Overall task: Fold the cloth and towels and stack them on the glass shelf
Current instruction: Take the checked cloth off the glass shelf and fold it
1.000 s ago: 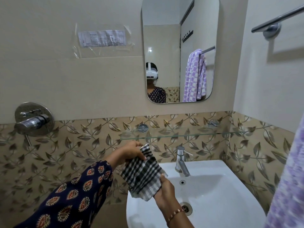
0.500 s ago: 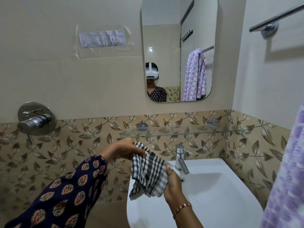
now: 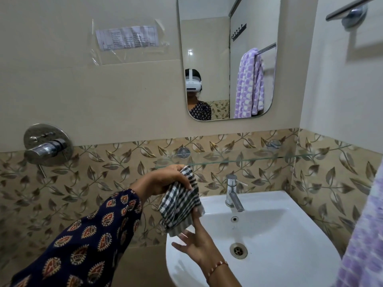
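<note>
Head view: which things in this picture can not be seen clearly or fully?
- Checked cloth: its folds are bunched between the left hand and the right hand, so the number of layers is unclear.
- Purple towel: blurred and cut off by the right edge.
- Towel rail: cut off at the top right corner.
- Printed sheet: its text is too small to read.
- Glass shelf: transparent, so its surface is hard to trace.

We note a black-and-white checked cotton cloth (image 3: 180, 200) hanging bunched, apparently part-folded, just below the clear glass shelf (image 3: 238, 160).
</note>
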Demonstrator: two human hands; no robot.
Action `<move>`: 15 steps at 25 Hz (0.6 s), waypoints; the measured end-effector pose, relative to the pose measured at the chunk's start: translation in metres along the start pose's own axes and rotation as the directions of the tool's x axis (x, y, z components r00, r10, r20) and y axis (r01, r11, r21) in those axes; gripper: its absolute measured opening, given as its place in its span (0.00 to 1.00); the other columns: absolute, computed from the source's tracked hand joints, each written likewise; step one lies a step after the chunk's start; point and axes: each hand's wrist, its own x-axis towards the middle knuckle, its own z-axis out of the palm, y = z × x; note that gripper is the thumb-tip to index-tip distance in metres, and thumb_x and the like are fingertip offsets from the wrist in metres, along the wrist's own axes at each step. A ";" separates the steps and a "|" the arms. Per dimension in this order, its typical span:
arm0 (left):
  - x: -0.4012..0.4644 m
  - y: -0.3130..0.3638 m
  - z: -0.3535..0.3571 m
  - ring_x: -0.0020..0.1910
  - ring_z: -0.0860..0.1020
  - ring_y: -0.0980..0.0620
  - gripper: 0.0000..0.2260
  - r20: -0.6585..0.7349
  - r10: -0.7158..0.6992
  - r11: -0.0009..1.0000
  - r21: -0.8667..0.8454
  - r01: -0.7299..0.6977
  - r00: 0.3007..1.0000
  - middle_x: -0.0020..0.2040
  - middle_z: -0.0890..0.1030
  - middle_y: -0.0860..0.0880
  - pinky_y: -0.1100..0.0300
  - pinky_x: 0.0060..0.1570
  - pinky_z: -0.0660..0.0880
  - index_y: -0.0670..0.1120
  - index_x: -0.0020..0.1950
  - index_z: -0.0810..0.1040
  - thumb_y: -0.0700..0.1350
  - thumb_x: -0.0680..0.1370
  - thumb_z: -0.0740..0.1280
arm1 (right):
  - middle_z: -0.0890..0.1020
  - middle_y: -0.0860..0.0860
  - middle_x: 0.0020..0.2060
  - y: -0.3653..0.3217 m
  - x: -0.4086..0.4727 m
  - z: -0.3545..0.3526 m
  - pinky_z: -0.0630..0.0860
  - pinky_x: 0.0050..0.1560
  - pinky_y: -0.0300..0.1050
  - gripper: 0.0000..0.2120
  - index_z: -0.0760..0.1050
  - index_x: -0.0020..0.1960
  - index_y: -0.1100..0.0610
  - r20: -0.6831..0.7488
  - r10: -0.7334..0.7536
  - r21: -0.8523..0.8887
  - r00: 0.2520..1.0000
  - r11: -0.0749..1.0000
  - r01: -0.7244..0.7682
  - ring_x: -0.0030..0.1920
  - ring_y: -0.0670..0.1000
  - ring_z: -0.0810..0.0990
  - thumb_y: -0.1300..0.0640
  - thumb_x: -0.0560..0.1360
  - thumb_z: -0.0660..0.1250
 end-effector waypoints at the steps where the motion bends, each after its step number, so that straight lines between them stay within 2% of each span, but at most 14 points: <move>1: 0.002 0.002 -0.004 0.47 0.79 0.45 0.15 0.024 0.001 1.000 -0.025 0.000 1.000 0.51 0.76 0.42 0.56 0.43 0.81 0.43 0.55 0.71 0.32 0.71 0.65 | 0.75 0.62 0.60 0.001 0.002 0.000 0.63 0.65 0.66 0.42 0.69 0.64 0.58 0.068 0.002 0.020 0.998 1.000 -0.004 0.62 0.63 0.71 0.41 0.56 0.77; 3: 0.011 -0.001 -0.020 0.49 0.78 0.44 0.22 0.057 0.014 0.996 -0.084 -0.009 0.998 0.54 0.76 0.41 0.56 0.44 0.81 0.44 0.63 0.70 0.31 0.71 0.65 | 0.75 0.62 0.62 0.004 0.014 0.000 0.64 0.64 0.66 0.52 0.70 0.63 0.60 0.196 -0.011 0.081 0.981 0.997 -0.005 0.62 0.64 0.71 0.44 0.43 0.83; 4: 0.014 -0.004 -0.027 0.50 0.78 0.44 0.24 0.059 0.008 0.996 -0.092 -0.003 0.998 0.55 0.76 0.41 0.57 0.44 0.81 0.44 0.65 0.69 0.32 0.71 0.65 | 0.75 0.63 0.63 0.004 0.019 0.000 0.67 0.61 0.66 0.53 0.71 0.63 0.61 0.242 -0.013 0.113 0.970 0.994 -0.014 0.63 0.64 0.72 0.48 0.42 0.84; 6: 0.020 -0.015 -0.041 0.49 0.79 0.45 0.20 0.033 -0.065 0.997 -0.045 0.067 0.997 0.53 0.77 0.41 0.57 0.44 0.81 0.40 0.63 0.70 0.33 0.72 0.66 | 0.78 0.64 0.61 -0.001 0.030 -0.004 0.74 0.57 0.64 0.45 0.74 0.62 0.63 0.281 -0.041 0.148 0.959 0.989 -0.001 0.61 0.64 0.76 0.56 0.47 0.85; 9: 0.038 -0.049 -0.068 0.45 0.80 0.48 0.12 -0.034 -0.289 0.956 0.047 0.291 0.957 0.48 0.79 0.44 0.57 0.47 0.80 0.37 0.55 0.72 0.37 0.73 0.68 | 0.81 0.63 0.57 -0.013 0.049 -0.014 0.78 0.55 0.58 0.30 0.75 0.62 0.64 0.198 -0.085 -0.015 0.976 0.996 0.090 0.57 0.63 0.80 0.56 0.63 0.75; 11: 0.051 -0.077 -0.081 0.41 0.79 0.50 0.07 -0.038 -0.422 0.906 0.012 0.423 0.906 0.44 0.80 0.46 0.59 0.46 0.79 0.39 0.48 0.75 0.40 0.73 0.69 | 0.81 0.63 0.56 -0.024 0.063 -0.022 0.77 0.57 0.59 0.25 0.76 0.61 0.65 0.121 -0.078 -0.116 0.990 0.989 0.092 0.56 0.63 0.80 0.57 0.66 0.72; 13: 0.065 -0.104 -0.087 0.39 0.78 0.51 0.08 -0.095 -0.483 0.874 0.005 0.486 0.870 0.41 0.79 0.47 0.60 0.39 0.78 0.41 0.46 0.75 0.45 0.73 0.70 | 0.82 0.65 0.53 -0.031 0.074 -0.027 0.78 0.53 0.59 0.22 0.77 0.59 0.67 0.027 -0.066 -0.229 0.997 0.971 0.070 0.53 0.65 0.81 0.60 0.66 0.72; 15: 0.081 -0.127 -0.090 0.44 0.77 0.49 0.14 -0.173 -0.485 0.870 0.005 0.493 0.857 0.45 0.78 0.46 0.58 0.40 0.77 0.40 0.51 0.74 0.48 0.73 0.70 | 0.83 0.66 0.50 -0.035 0.086 -0.027 0.80 0.46 0.55 0.17 0.78 0.56 0.68 -0.066 -0.073 -0.322 0.995 0.946 0.048 0.50 0.65 0.82 0.63 0.69 0.71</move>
